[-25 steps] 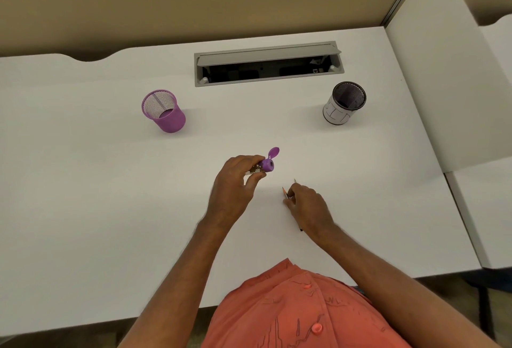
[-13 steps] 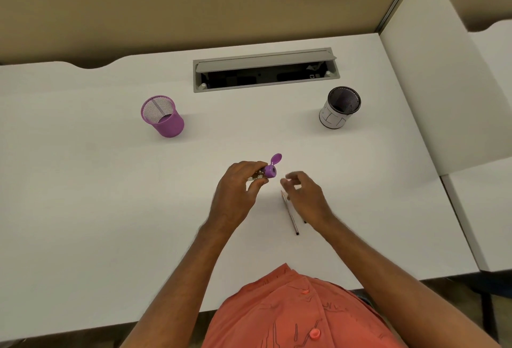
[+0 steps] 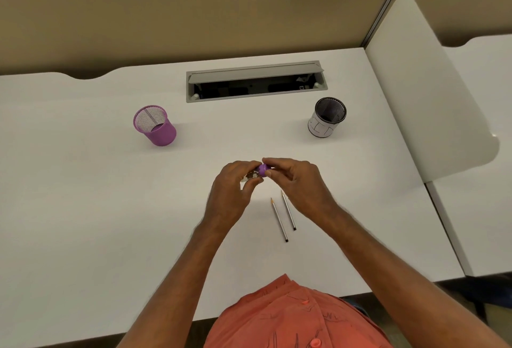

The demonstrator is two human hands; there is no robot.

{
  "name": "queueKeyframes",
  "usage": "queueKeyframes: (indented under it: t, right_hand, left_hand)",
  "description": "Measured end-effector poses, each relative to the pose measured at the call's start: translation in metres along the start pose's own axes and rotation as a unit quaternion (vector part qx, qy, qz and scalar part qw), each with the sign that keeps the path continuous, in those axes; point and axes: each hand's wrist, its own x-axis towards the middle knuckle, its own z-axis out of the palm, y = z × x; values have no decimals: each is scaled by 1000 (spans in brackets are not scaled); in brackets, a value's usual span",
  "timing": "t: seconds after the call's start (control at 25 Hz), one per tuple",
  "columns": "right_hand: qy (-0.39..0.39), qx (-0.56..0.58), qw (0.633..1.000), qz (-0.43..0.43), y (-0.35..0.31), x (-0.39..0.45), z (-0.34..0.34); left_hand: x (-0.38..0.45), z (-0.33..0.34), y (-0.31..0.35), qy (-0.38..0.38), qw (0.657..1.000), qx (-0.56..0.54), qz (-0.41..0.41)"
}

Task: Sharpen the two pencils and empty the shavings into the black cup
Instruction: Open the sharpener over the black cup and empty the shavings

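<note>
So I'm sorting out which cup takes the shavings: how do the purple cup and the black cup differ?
The purple cup stands at the desk's left, the black cup at its right. The purple cup is purple inside and out; the black cup has dark mesh inside and a white wrap with dark lines outside. Both are upright, open-topped mesh cups, apart from both hands.

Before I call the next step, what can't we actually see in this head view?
Head view only:
- Purple sharpener: mostly covered by the left hand and right hand; lid state and shavings inside unreadable.
- Black cup: bottom in shadow behind its own wall, contents unclear.
- Two pencils: tips too small to judge sharpness.
- Cable tray: interior dark under its flap.
</note>
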Motion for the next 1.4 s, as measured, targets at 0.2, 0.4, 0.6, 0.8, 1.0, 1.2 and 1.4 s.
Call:
queueKeyframes:
  t: [0.2, 0.4, 0.6, 0.8, 1.0, 1.2, 1.4]
  right_hand:
    - [1, 12, 1000, -7, 5, -1, -6]
    - [-11, -2, 1000, -20, 8, 5, -21]
    - [-4, -23, 999, -48, 11, 10, -32]
    - [-16, -53, 997, -52, 15, 20, -45]
    - [2, -36, 999, -38, 16, 29, -54]
    - [-14, -34, 999, -34, 15, 41, -70]
    - [23, -65, 997, -36, 15, 57, -85]
  left_hand:
    - [-1, 8, 7, -5, 1000, -1, 5]
    - [6, 16, 16, -11, 1000, 12, 12]
    - [18, 22, 24, -31, 999, 9, 10]
    - [30, 25, 26, -50, 999, -9, 16]
    - [43, 29, 27, -56, 998, -15, 11]
    - [62, 36, 31, -60, 998, -17, 25]
    - [88, 48, 38, -72, 997, -4, 29]
